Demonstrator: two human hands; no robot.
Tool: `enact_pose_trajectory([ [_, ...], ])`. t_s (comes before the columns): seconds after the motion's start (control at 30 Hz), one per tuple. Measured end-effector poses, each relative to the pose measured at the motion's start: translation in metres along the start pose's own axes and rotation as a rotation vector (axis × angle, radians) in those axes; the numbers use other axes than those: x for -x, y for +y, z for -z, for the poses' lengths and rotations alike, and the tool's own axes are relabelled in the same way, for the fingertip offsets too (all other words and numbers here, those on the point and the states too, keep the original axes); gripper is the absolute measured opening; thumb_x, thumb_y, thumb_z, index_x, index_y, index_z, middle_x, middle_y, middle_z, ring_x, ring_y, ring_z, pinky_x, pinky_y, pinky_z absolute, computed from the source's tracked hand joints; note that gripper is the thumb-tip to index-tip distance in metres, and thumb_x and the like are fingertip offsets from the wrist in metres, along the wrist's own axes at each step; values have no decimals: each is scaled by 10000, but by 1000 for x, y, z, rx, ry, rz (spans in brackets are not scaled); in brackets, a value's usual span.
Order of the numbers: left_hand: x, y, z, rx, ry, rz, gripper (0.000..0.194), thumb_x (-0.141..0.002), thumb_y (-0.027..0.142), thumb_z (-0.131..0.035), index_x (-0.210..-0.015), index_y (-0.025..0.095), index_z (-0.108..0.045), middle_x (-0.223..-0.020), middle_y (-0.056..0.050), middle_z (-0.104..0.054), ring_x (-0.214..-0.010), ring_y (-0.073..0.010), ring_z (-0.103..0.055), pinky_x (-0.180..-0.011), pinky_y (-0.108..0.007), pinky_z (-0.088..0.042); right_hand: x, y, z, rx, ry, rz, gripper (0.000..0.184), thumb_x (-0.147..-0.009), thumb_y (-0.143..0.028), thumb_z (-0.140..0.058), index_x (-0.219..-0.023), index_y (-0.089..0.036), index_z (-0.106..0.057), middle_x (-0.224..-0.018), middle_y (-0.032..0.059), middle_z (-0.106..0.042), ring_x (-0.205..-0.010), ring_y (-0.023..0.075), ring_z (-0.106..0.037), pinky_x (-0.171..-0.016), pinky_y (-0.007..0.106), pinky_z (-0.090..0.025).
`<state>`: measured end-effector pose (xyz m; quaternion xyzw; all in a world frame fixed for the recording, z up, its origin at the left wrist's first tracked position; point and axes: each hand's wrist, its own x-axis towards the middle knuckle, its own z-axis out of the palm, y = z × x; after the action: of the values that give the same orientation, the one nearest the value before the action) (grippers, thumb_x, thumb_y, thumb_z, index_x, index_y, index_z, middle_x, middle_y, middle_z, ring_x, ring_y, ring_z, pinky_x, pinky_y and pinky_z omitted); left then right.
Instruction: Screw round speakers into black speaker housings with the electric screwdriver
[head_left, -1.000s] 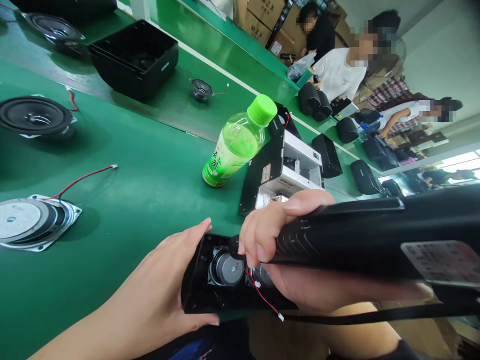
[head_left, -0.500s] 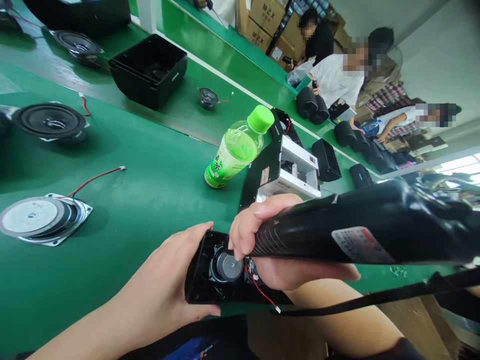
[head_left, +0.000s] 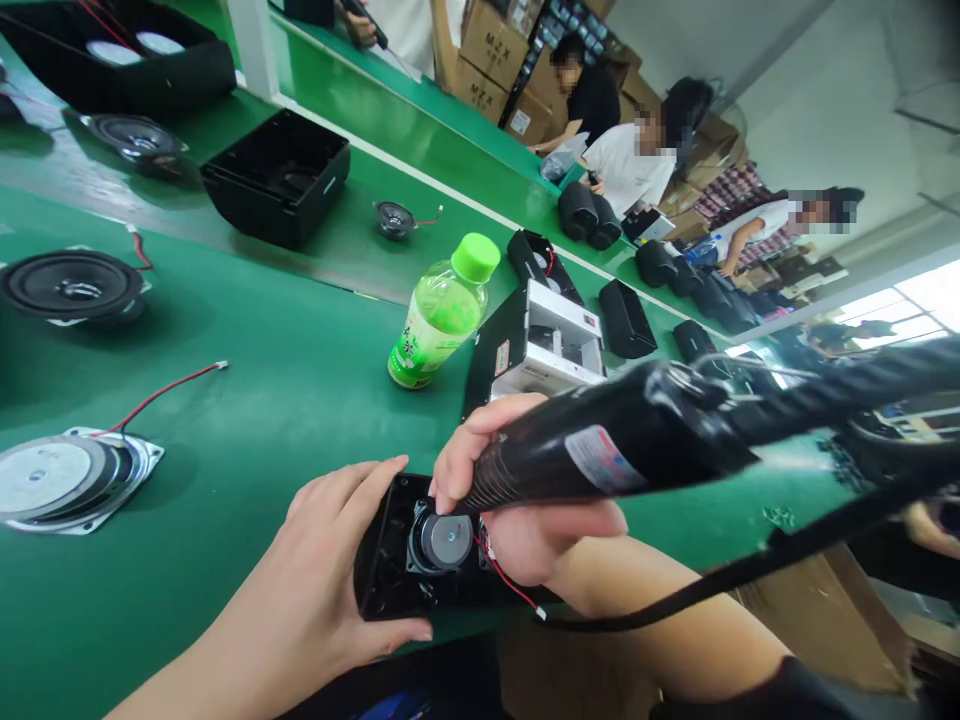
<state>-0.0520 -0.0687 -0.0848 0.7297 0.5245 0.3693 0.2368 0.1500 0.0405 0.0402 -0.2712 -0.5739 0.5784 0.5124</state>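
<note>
My left hand grips the left end of a black speaker housing, thumb on the near side and fingers on the far side. Inside the housing sits a small round speaker with its magnet facing up. Beside it a second speaker is mostly covered by my right hand, and a red wire with a white plug hangs over the near wall. My right hand is wrapped round a black electric screwdriver, tilted over the housing. Its tip is hidden behind my fingers and the speaker.
A green-capped drink bottle and a black and white screw feeder stand beyond the housing. Loose speakers lie at left. An open black housing stands farther back. Co-workers sit across the bench. A black cord runs at right.
The rear of the screwdriver has swung up and away, showing its cable end. The view has shifted, so bench items sit farther left and lower. My left hand keeps its grip on the housing.
</note>
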Motion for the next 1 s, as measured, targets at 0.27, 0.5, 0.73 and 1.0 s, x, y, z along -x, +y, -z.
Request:
enact_pose_trajectory([
  [0.27,6,-20,-8,-83,21,-62,1538,-703,730,-1166,-1989,431,-377,-1706,-144,-818,-1483,-495,-846,-1247,-639,-733,0,-104,32,155,279,351,660,-1123,-972,-781,-1265,-356,-969,-699,-22,-755,-535,206,-690,-594,393,-655],
  [0.5,18,-50,-10,-101,-4,-110,1385,-934,922,-945,-2047,361,-340,-1829,-193,-732,-1590,-511,-776,-1229,-622,-715,-35,-80,69,241,270,443,692,-983,-1023,-911,-1050,-334,-894,-667,-44,-757,-471,217,-665,-460,363,-567],
  [0.73,17,-51,-10,-119,16,-93,1382,-927,904,-955,-2058,378,-358,-1840,-180,-715,-1563,-506,-785,-1182,-619,-745,-46,-60,71,181,296,392,770,-1107,-1049,-709,-1193,-292,-821,-630,-82,-702,-395,154,-567,-413,276,-492],
  [1.0,2,-23,1,-100,-10,-115,1515,-819,845,-1115,-2038,365,-354,-1790,-138,-792,-1531,-454,-823,-1268,-586,-683,18,-100,43,147,336,315,460,-1146,-855,-871,-1279,-420,-940,-676,-73,-672,-486,175,-650,-549,357,-683],
])
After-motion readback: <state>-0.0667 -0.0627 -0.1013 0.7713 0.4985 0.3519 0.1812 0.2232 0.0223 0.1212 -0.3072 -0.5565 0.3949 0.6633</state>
